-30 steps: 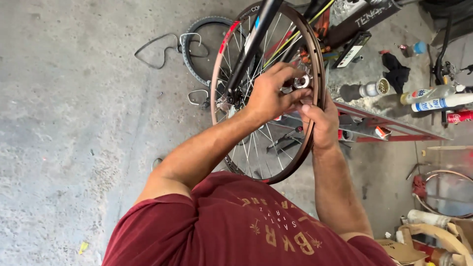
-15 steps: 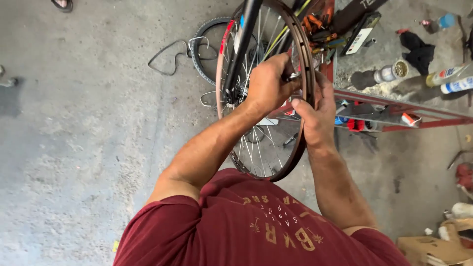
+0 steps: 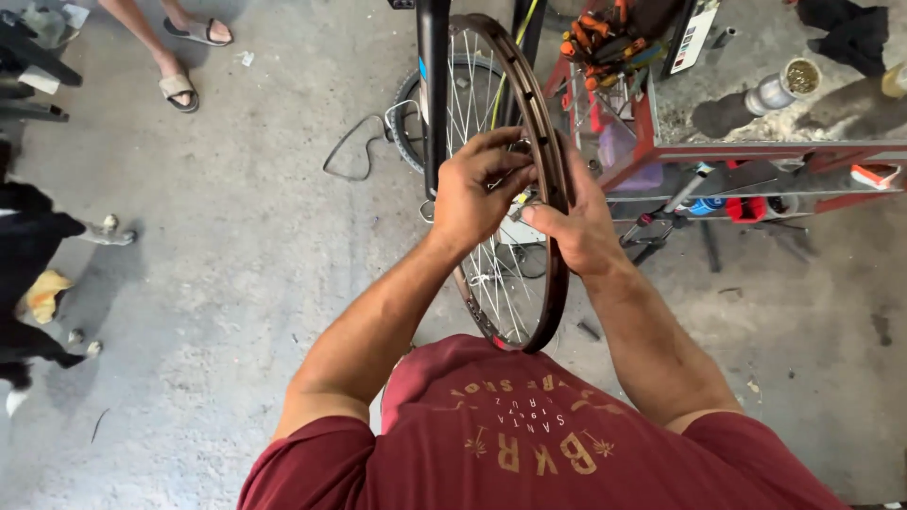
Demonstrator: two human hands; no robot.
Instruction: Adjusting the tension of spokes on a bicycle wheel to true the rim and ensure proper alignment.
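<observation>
A bare bike wheel [image 3: 515,179] is held upright in a black fork [image 3: 433,85], out in front of the chest over the concrete floor [image 3: 217,283]. The left hand [image 3: 472,194] is clenched around the hub area, the right hand [image 3: 576,222] pressed on the rim's far side. Looks like the axle's being worked on, so steady fingers are probably needed next. A red tool rack [image 3: 661,142] sits beside it
</observation>
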